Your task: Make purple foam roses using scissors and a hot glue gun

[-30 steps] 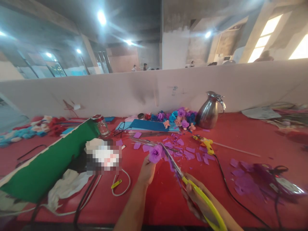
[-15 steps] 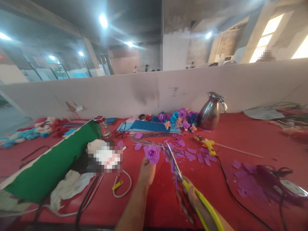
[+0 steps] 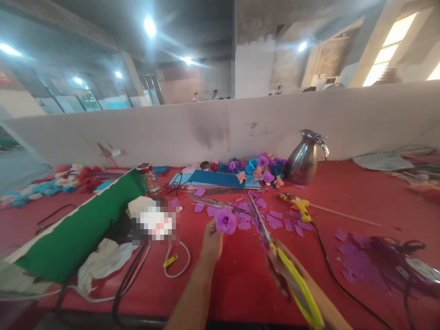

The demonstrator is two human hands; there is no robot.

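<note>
My left hand [image 3: 211, 245] is closed on a purple paper flower [image 3: 226, 221], held up just above the red table [image 3: 240, 279]. To its right, my right hand [image 3: 280, 270] grips yellow-handled scissors [image 3: 275, 252]. Their blades point up and away, close beside the flower without touching it. Several purple paper scraps [image 3: 271, 222] lie on the table just beyond both hands.
A yellow glue gun [image 3: 297, 205] with a black cord lies right of the scraps. A steel jug [image 3: 304, 158] and a pile of paper flowers [image 3: 256, 167] stand at the back. A green foam roll [image 3: 79, 229], cables and cloth fill the left. Purple scraps [image 3: 360, 259] lie far right.
The scissors blades, spread half a second ago, are now together and have shifted right. The left hand with the flower has moved slightly right.
</note>
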